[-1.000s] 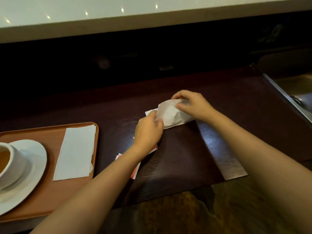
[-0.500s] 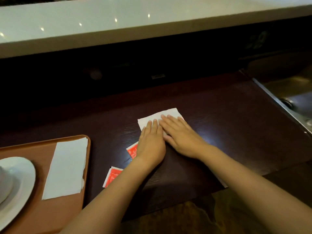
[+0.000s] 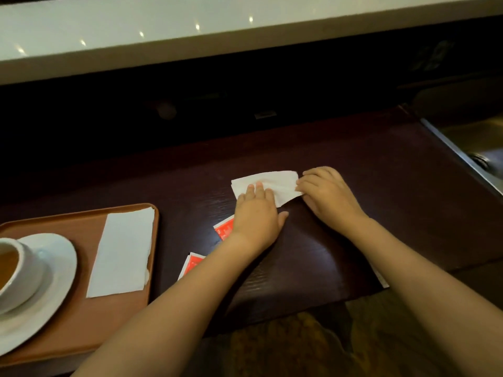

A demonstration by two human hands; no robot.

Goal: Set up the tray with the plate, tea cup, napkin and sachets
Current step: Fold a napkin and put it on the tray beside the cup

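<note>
A white napkin lies on the dark wooden counter. My left hand presses flat on its left part, fingers spread. My right hand pinches the napkin's right edge, which is lifted slightly. Two red sachets lie on the counter, partly hidden under my left forearm. At the left, a brown tray carries a folded white napkin, a white plate and a white tea cup with tea in it.
A raised pale countertop runs along the back above a dark recess. A metal sink sits at the far right. The wooden counter's front edge drops to a patterned floor below.
The napkin went from lifted in both hands to pressed flat under both palms. Now my right hand has slid to its right edge and grips it; my left hand stays flat on it.
</note>
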